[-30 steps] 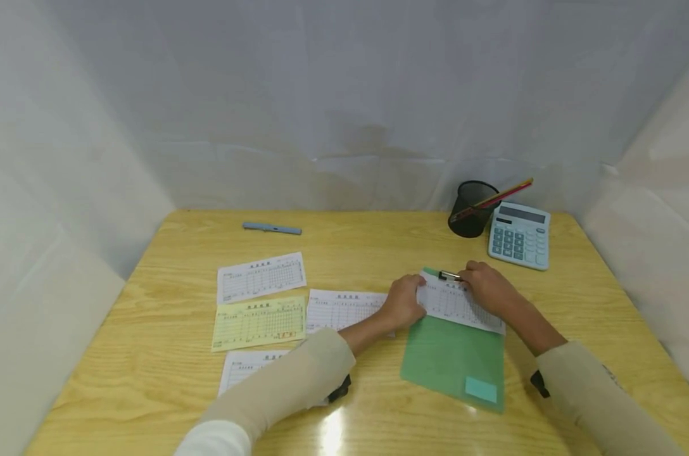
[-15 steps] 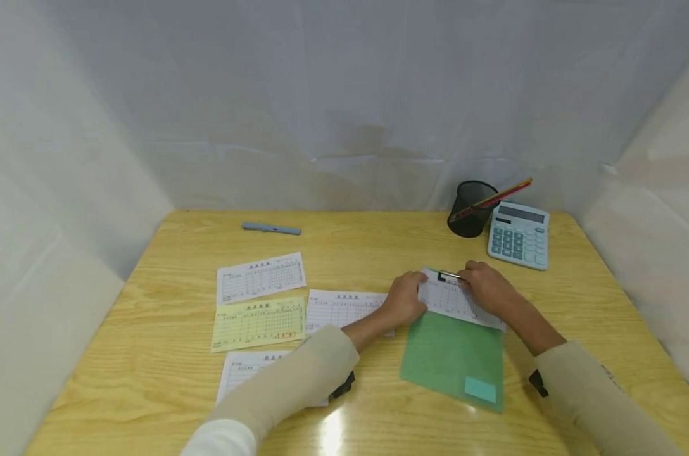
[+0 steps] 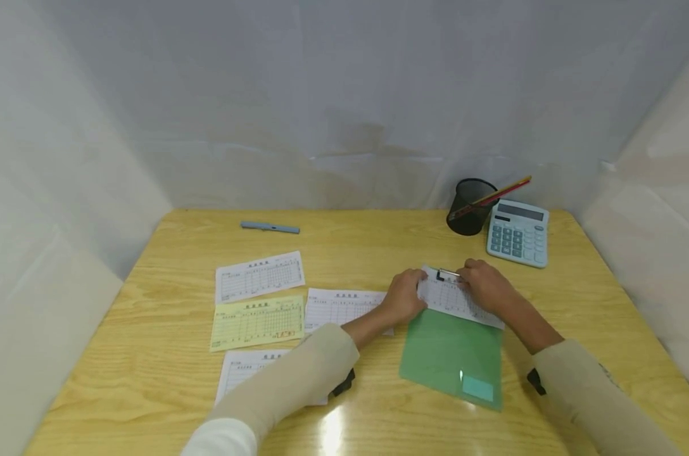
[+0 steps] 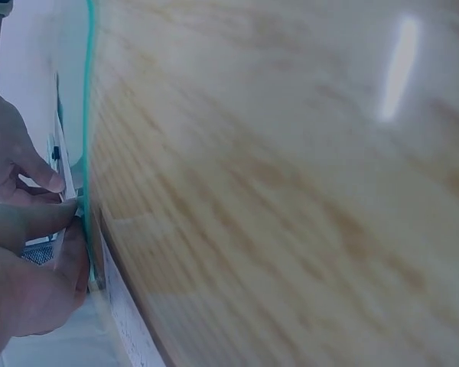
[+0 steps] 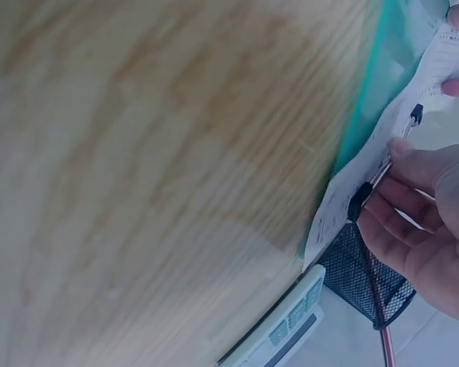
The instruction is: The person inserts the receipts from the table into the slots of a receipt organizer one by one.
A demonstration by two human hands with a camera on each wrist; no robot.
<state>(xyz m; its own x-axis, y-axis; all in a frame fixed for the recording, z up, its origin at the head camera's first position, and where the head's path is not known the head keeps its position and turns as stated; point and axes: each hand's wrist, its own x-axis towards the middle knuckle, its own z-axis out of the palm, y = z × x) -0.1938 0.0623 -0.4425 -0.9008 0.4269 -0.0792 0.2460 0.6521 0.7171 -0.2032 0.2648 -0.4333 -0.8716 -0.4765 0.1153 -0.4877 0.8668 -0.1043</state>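
A green translucent clip folder [image 3: 453, 354] with a light blue label lies on the table, and a white printed form [image 3: 444, 297] covers its upper part. My left hand [image 3: 406, 299] pinches the form and the folder together at their left edge, thumb on top. At the top of the folder, my right hand [image 3: 484, 285] grips the metal clip [image 3: 449, 274]. In the right wrist view the thumb presses on the wire of the clip [image 5: 382, 173] between its black ends, fingers behind. The form's top edge runs beneath the clip.
Left of the folder lie several slips: a white form [image 3: 259, 277], a yellow form [image 3: 258, 323], another white form partly under the left forearm. A blue pen [image 3: 270, 227] lies farther back. A black mesh pen cup [image 3: 471, 218] with pencils and a calculator [image 3: 518, 233] stand back right.
The white form has slid a little upward on the folder, so its printed heading now sits under the clip. Both hands stay nearly where they were.
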